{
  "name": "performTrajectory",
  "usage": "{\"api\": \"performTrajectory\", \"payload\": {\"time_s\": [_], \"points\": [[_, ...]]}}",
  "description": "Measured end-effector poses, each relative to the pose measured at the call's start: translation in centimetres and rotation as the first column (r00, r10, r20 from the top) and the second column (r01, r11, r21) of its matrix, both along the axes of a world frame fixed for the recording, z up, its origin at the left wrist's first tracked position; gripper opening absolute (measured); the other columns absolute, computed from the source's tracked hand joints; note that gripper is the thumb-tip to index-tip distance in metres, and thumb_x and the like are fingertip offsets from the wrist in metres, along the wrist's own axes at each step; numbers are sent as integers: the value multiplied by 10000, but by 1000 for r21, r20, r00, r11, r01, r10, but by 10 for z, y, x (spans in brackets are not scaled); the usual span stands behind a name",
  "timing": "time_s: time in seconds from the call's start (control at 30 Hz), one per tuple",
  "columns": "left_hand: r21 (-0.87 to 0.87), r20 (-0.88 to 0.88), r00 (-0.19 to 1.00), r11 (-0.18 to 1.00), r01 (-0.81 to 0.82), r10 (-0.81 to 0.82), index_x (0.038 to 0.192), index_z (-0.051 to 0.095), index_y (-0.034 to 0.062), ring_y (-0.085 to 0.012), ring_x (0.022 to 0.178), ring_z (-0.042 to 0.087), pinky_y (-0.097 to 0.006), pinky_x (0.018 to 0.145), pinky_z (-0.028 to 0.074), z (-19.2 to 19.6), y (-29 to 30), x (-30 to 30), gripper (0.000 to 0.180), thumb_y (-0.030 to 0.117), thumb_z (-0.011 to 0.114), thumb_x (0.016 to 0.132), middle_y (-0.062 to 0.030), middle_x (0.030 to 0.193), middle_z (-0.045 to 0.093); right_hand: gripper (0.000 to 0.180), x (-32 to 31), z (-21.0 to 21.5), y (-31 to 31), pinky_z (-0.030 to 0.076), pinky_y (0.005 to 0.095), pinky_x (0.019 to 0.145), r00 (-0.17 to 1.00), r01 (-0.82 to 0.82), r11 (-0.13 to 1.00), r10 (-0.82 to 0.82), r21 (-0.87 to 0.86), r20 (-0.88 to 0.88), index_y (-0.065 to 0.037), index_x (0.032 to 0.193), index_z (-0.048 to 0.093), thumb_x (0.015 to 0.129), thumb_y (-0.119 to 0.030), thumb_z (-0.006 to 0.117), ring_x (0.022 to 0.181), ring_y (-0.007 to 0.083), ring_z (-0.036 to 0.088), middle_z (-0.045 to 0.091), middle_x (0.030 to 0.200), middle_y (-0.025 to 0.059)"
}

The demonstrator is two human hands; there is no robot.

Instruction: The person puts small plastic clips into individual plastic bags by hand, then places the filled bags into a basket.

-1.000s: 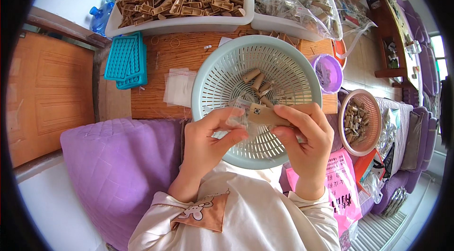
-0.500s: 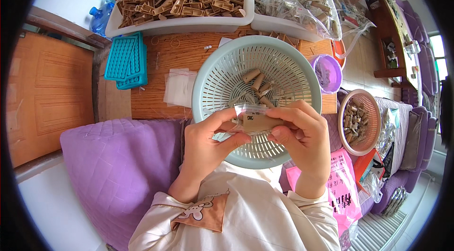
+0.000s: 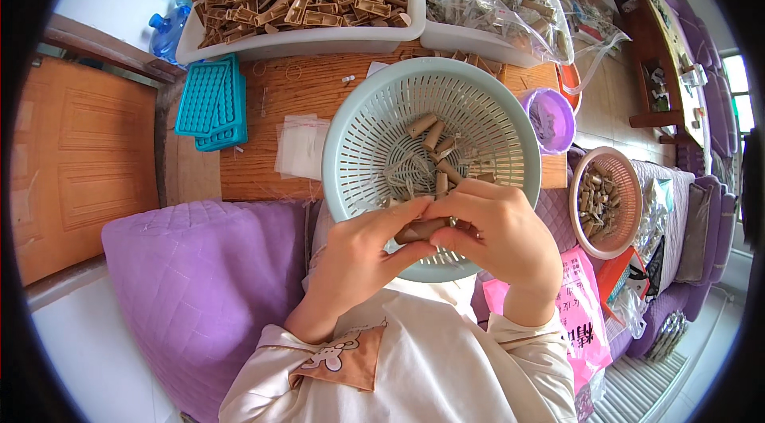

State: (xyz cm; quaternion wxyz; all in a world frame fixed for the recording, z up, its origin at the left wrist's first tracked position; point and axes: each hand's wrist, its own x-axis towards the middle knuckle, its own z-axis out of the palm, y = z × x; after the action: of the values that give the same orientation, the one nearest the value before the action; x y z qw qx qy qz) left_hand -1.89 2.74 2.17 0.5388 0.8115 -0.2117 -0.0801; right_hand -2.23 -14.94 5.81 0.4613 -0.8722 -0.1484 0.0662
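Observation:
Over the near side of a grey-green slotted colander, my two hands meet around a tan, rounded plastic piece. My left hand is closed on its left part, with fingers above and thumb below. My right hand is closed at its right end, where a small shiny bit shows between the fingers. Any clear bag around the piece is mostly hidden by my fingers. Beneath, several similar tan pieces and a tangle of pale cord lie in the colander.
A white tub heaped with tan parts stands at the back, beside another tub with plastic bags. Turquoise trays and small clear bags lie left. A purple bucket and pink basket stand right.
My right hand has moved left, bringing my hands together. The small clear bag, seen earlier stretched around the tan piece, is now mostly hidden by my fingers.

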Motion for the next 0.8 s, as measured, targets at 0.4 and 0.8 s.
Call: {"api": "performTrajectory", "payload": {"time_s": [0.4, 0.8], "points": [[-652, -523, 825, 725, -223, -217, 1135, 494, -56, -51, 699, 532, -171, 602, 445, -34, -3, 6, 485, 48, 702, 709, -51, 860, 603, 406, -3, -41, 11, 428, 366, 787, 923, -11, 999, -5, 41, 386, -46, 906, 630, 651, -361, 656, 912, 281, 498, 540, 1026, 99], [-695, -520, 829, 665, -272, -204, 1126, 501, -38, -85, 726, 580, -176, 619, 473, -38, -13, 8, 487, 106, 708, 709, -103, 906, 617, 435, -19, -57, 18, 467, 338, 747, 946, 147, 956, -211, 254, 248, -56, 991, 566, 602, -97, 755, 923, 272, 540, 462, 1124, 156]]}}
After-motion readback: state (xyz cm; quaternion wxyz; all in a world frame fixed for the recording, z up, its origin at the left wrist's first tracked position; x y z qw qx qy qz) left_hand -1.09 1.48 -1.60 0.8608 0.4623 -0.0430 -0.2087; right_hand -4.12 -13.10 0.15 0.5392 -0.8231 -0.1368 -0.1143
